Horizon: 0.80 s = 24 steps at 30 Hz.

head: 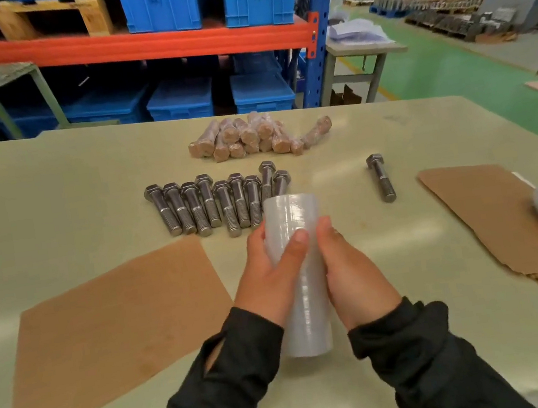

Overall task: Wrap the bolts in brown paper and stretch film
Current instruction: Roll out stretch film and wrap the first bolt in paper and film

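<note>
Warehouse racking with blue crates (160, 4) is standing behind the tabletop (50, 186). Fingers and thumbs of both hands are curling round the film roll (299, 268), which is being held upright near the front edge, the left hand (268, 280) with its thumb pressing across the front, the right hand (353, 271) gripping the other side. Just beyond the roll, bare bolts (219, 204) are lying in a row at mid-table; one lone bolt (381, 177) is lying apart toward the right edge. Wrapped bolts (251, 137) are piling up near the far edge. A paper sheet (105, 330) is lying by the left edge, a paper stack (490, 217) by the right.

By my reading, the film is being readied between bolts; next comes laying a bare bolt on the sheet and rolling it.
</note>
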Motion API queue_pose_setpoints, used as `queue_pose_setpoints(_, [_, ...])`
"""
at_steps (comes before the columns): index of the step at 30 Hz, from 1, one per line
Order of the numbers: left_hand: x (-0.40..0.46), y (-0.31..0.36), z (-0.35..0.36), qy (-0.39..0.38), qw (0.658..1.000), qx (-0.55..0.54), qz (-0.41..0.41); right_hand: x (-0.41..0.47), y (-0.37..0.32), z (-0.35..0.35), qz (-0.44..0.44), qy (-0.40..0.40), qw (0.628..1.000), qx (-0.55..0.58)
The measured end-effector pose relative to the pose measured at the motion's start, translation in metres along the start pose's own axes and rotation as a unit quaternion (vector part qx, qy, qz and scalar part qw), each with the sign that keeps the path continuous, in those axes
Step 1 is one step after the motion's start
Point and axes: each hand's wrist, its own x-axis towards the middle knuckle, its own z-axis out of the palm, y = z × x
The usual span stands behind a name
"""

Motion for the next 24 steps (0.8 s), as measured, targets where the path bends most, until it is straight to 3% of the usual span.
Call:
queue_pose_setpoints(3, [0.001,-0.011,0.000,0.038,0.997,-0.063,-0.017,-0.015,0.006,-0.006,-0.018,-0.004,1.000,0.025])
queue_pose_setpoints(9, [-0.003,-0.019,0.000,0.083,0.994,-0.067,0.003,-0.028,0.013,-0.006,-0.049,0.125,0.990,-0.037])
queue_pose_setpoints(24, [-0.011,-0.017,-0.001,0.116,0.989,-0.083,0.043,-0.033,0.003,-0.007,-0.038,0.143,0.975,-0.164])
